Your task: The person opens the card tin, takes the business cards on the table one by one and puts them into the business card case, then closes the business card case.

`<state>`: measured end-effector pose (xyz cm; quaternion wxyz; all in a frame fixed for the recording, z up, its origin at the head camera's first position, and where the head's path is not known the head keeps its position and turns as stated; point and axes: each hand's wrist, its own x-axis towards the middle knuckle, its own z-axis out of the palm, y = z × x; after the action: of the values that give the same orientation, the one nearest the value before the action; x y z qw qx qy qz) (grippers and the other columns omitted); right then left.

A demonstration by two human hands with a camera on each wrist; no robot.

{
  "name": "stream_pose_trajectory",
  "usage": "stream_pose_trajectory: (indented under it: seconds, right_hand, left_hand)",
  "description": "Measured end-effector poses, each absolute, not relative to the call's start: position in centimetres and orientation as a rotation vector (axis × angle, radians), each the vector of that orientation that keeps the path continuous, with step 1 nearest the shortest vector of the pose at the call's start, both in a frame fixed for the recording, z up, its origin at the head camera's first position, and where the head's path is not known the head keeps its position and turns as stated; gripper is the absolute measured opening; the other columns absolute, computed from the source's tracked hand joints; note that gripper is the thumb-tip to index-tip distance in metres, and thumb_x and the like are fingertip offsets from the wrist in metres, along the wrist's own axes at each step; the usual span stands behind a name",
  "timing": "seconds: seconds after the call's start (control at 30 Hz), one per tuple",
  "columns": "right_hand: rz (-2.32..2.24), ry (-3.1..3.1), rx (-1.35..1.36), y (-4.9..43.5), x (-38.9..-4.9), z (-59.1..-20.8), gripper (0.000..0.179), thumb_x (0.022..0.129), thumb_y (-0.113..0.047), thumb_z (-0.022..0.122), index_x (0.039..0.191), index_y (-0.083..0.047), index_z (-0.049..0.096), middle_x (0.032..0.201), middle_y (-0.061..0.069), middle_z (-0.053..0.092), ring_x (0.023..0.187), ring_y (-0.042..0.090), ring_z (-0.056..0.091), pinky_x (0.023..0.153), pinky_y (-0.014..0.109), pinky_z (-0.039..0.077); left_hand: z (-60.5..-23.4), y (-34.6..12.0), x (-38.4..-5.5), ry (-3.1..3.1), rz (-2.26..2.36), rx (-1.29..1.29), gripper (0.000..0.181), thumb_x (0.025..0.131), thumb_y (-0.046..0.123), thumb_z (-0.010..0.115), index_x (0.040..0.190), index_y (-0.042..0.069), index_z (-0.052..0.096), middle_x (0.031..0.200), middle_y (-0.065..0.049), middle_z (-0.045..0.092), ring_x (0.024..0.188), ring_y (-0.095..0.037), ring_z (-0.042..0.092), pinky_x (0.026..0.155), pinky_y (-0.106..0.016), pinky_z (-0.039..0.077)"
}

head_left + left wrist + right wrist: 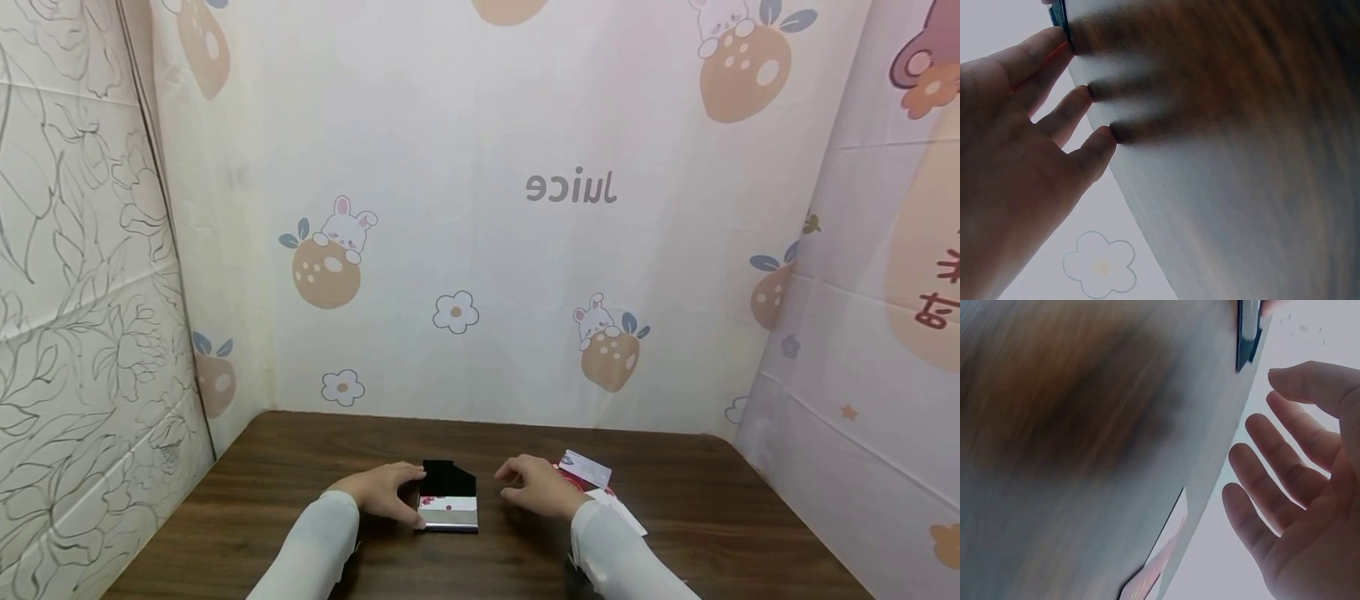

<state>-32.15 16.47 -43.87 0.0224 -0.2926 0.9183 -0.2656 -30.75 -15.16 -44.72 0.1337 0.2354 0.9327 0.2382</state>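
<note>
Here, left hand (384,492), fingers spread, grips card case (448,505); right hand (537,488) hovers nearby, fingers loosely curved, empty.

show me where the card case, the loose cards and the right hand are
card case (447,481): head view, on its black flap
loose cards (586,468): head view, on the face of the farthest white card
right hand (542,487): head view, on the back of the hand
</note>
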Motion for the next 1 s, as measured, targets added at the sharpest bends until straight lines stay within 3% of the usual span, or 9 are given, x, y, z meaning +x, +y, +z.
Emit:
stream_pose_trajectory:
  seconds: [0.27, 0.53, 0.77, 1.0]
  right_hand:
    - [-0.812, 2.913, -0.915, 18.5, -32.7, -43.8, 0.02, 0.09, -0.01, 0.072, 0.109, -0.004, 0.07, 0.103, 0.005, 0.066, 0.093, 0.025, 0.062, 0.08, 0.047, 0.051]
    - [-0.747, 3.145, -0.649, 21.1, -33.9, -43.8, 0.023, 0.089, -0.012, 0.074, 0.111, -0.006, 0.071, 0.1, 0.006, 0.065, 0.092, 0.023, 0.061, 0.082, 0.048, 0.051]
    - [-0.626, 3.239, -0.344, 23.5, -34.9, -43.6, 0.039, 0.087, -0.02, 0.076, 0.121, -0.004, 0.066, 0.12, 0.019, 0.061, 0.114, 0.039, 0.054, 0.095, 0.061, 0.044]
    - [-0.603, 3.221, -0.25, 25.0, -35.5, -43.9, 0.047, 0.086, -0.024, 0.076, 0.125, 0.0, 0.064, 0.124, 0.025, 0.059, 0.115, 0.045, 0.053, 0.094, 0.065, 0.043]
  left_hand:
    - [-44.9, -15.1, -30.9, 2.709, 0.681, 0.681, 0.083, 0.077, 0.047, 0.081, 0.146, 0.011, 0.051, 0.151, -0.009, 0.044, 0.139, -0.033, 0.039, 0.108, -0.057, 0.034]
    - [-44.5, -15.1, -30.8, 2.711, 0.675, 0.677, 0.082, 0.078, 0.044, 0.081, 0.146, 0.01, 0.051, 0.151, -0.01, 0.044, 0.139, -0.033, 0.039, 0.109, -0.058, 0.033]
    - [-44.8, -15.2, -31.0, 2.7, 0.682, 0.697, 0.082, 0.078, 0.044, 0.081, 0.146, 0.01, 0.051, 0.152, -0.011, 0.044, 0.14, -0.034, 0.039, 0.11, -0.057, 0.033]
    - [-45.1, -15.3, -31.2, 2.693, 0.69, 0.71, 0.083, 0.078, 0.046, 0.08, 0.147, 0.01, 0.05, 0.152, -0.011, 0.043, 0.14, -0.034, 0.039, 0.11, -0.057, 0.033]
